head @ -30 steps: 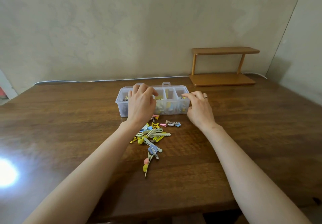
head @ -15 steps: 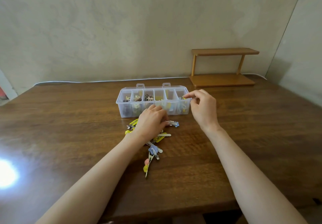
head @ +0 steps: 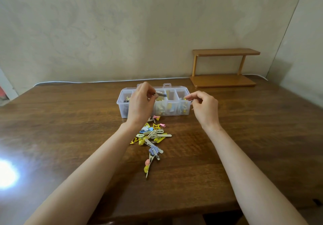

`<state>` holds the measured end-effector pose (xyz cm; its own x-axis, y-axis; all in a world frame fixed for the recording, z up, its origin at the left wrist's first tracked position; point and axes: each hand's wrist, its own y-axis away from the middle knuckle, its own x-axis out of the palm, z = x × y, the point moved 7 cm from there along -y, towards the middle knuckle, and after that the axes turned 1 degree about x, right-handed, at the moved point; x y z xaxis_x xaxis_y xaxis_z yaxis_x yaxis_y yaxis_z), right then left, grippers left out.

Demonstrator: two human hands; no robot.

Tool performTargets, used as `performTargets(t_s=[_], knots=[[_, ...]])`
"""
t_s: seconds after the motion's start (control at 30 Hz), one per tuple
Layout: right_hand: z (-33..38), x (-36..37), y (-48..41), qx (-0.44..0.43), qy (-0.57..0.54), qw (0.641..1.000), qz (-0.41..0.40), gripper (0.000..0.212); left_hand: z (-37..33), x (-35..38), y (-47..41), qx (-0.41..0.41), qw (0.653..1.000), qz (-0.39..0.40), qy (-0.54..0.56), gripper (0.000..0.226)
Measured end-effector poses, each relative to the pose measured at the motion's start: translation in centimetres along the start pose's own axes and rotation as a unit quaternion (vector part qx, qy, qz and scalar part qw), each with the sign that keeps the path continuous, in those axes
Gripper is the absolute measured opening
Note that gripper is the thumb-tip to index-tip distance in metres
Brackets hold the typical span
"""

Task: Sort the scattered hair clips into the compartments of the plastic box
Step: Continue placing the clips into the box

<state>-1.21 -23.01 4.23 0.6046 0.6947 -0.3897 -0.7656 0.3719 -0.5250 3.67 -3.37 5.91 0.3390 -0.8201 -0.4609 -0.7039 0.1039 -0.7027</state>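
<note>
Our left hand (head: pixel 139 103) is raised over the plastic box (head: pixel 173 112), its grip pinching a pale hair clip (head: pixel 160 94) above the middle compartments. Half a second ago it lay on the loose clips (head: pixel 153 137) nearer the table's (head: pixel 70 128) near edge. The box, toward the far edge, holds sorted clips. Our right hand (head: pixel 205 108) curls at the box's right end, and we cannot tell whether that grip holds anything.

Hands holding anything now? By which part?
Left hand pinches a clip by one end, above the box. Right hand pinches at the box's right end; clip or rim, cannot tell.
</note>
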Motion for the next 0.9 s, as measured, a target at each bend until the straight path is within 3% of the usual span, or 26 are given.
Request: performTargets(t_s=[0.13,0.27,0.53,0.9], knots=[[-0.1,0.0,0.0,0.000,0.002,1.000,-0.002,0.028,1.1,0.2,-1.9,-0.048,0.998,-0.022,-0.044,0.012],[-0.1,0.0,0.0,-0.002,0.002,1.000,-0.003,0.028,2.1,2.0,-2.6,-0.089,0.987,0.051,-0.120,0.023],[0.1,0.2,0.0,-0.004,-0.007,1.000,0.008,0.029,2.0,1.3,-1.3,-0.015,0.995,0.043,-0.085,0.013],[0.1,0.3,0.0,-0.005,0.001,1.000,0.017,0.028,1.0,0.1,0.2,0.025,0.993,0.069,-0.093,0.010]])
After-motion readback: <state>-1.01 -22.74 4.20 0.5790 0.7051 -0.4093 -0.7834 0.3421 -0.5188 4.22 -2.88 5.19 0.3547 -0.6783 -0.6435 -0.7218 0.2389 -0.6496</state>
